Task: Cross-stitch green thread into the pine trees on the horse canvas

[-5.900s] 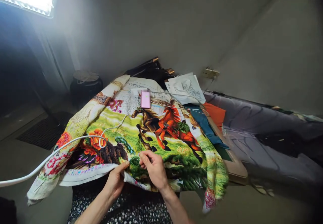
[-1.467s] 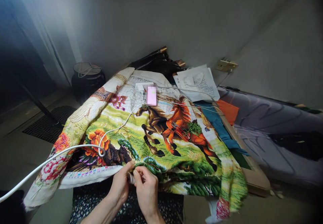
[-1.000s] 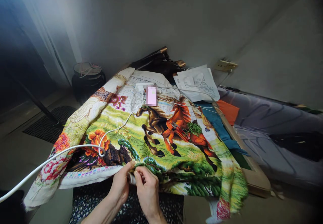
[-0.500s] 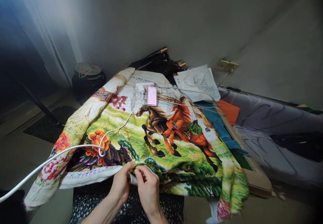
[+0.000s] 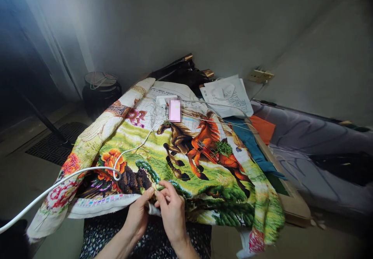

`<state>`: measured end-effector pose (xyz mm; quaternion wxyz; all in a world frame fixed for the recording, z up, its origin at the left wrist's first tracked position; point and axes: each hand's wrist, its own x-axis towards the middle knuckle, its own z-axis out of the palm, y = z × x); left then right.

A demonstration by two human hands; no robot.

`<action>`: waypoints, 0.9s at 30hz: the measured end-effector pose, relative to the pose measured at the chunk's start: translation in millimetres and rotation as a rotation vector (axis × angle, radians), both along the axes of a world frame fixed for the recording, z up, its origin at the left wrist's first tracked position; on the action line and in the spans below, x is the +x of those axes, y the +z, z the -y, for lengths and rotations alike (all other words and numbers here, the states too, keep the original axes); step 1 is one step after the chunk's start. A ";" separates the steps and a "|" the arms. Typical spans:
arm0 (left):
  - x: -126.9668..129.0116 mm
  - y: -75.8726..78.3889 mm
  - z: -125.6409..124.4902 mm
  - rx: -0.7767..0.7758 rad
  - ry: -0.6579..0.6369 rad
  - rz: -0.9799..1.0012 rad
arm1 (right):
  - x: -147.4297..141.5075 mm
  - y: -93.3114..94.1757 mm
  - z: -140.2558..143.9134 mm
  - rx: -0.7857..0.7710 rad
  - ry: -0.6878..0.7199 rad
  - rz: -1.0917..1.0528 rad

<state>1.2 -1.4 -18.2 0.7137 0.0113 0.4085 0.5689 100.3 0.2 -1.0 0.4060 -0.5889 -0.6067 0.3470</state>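
Head view: a large cross-stitch cloth (image 5: 163, 150) with horses and flowers fills the centre of the frame, draped over a worktop and hanging down toward the person's lap at the lower centre. Left hand (image 5: 136, 216) pinches the near hem from below, thumb on top, clamped on the fabric fold. Right hand (image 5: 172, 211) sits just beside it, fingertips drawn together at the same edge; a fine green thread (image 5: 163, 171) rises from that spot, but whether a needle is held is too small to tell.

Handling judgement: the cloth is soft and limp, folds wherever unsupported, and looks fairly weighty from dense stitching. It is best taken at the near hem, close to the working spot, so the weave stays taut between the two grips. The stitched area under attention lies directly between and just above both thumbs.

White cable (image 5: 87, 171) loops across the left part of the cloth. Printed white bag (image 5: 229, 95) lies at the upper right.
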 end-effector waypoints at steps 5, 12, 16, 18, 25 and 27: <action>-2.5 -2.1 3.4 0.042 -0.039 -0.009 | 2.1 23.2 -12.4 0.008 0.239 0.293; -1.3 -4.7 2.6 -0.016 0.088 0.000 | 71.9 104.4 -54.6 0.055 -0.052 -0.591; -0.8 -6.8 2.6 -0.027 0.100 0.012 | 129.1 157.5 -74.4 0.458 -0.093 -0.833; -0.4 -7.1 3.1 -0.024 0.098 0.009 | 131.7 158.1 -73.2 0.596 -0.156 -0.712; 0.4 -6.1 6.7 -0.012 0.028 -0.009 | 53.2 66.0 -28.2 -0.065 0.253 -0.237; -0.2 -5.2 7.1 0.001 0.016 -0.019 | 38.2 51.5 -19.1 -0.085 0.367 0.010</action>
